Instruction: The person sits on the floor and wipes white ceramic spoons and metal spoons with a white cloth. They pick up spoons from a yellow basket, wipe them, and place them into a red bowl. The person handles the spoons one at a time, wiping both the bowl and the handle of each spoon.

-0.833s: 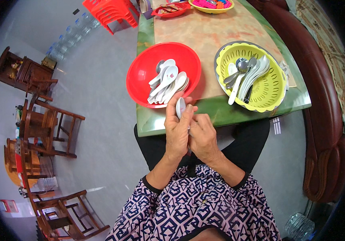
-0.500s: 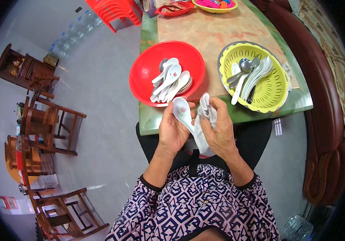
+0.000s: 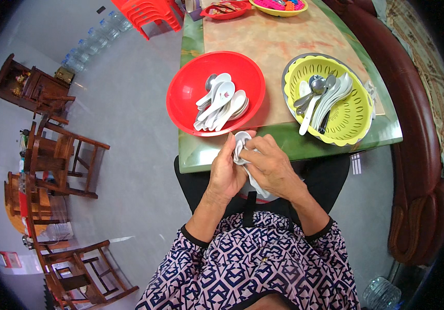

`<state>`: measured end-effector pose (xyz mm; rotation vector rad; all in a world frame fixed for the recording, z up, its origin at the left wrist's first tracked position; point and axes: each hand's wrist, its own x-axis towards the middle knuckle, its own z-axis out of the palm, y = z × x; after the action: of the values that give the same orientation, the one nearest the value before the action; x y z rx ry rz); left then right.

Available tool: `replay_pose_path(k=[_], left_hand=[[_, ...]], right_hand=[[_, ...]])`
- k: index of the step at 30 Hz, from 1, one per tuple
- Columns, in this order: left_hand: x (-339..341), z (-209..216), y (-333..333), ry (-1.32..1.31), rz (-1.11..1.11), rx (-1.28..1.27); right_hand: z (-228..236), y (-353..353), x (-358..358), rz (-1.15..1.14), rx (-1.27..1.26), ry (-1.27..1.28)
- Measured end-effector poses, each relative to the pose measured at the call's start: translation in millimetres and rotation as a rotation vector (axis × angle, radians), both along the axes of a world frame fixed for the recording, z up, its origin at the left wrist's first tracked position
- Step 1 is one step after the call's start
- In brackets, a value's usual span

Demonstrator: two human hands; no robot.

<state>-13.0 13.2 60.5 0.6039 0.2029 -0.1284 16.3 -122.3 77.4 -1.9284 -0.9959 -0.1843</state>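
Between my hands, just off the table's near edge, is a white soup spoon (image 3: pixel 242 136); only part of its bowl shows. My left hand (image 3: pixel 227 173) is closed around it from the left. My right hand (image 3: pixel 272 168) presses a white cloth (image 3: pixel 255 182) into the bowl, and the cloth's end hangs below the fingers. Ahead of my left hand stands a red basin (image 3: pixel 191 103) with a pile of white soup spoons (image 3: pixel 225 95), some with a flower print, and a metal spoon (image 3: pixel 210 81). Ahead and right, a yellow strainer basket (image 3: pixel 353 121) holds white and metal spoons (image 3: pixel 330 98).
The table (image 3: pixel 284 46) has a green marbled border. On its far end are a red tray (image 3: pixel 227 14) and a yellow basket of colourful items (image 3: pixel 279 11). Wooden chairs (image 3: pixel 67 160) stand left, red stools (image 3: pixel 147 18) far left, a brown leather sofa (image 3: pixel 413 129) right.
My right hand has moved left with the cloth into the spoon's bowl, covering most of it. The spoon sits slightly lower and is turned. The basins stay in place.
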Motion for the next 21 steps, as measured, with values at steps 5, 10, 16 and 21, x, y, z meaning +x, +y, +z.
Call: replay_pose_path(k=[5,10,16,21], left_hand=[[-5,-16,2,0.002,-0.118,-0.152],[-1,2,-9,0.076,0.008,-0.136],[-2,2,-14,-0.007,0.022,-0.166],[0,3,-17,-0.076,0.1,-0.005]], right_hand=[[3,-28,7,0.262,-0.055,0.109],[15,-16,8,-0.052,0.121,-0.005],[-1,11,9,-0.261,0.064,-0.251],[-3,12,-1,-0.384,-0.157,-0.35]])
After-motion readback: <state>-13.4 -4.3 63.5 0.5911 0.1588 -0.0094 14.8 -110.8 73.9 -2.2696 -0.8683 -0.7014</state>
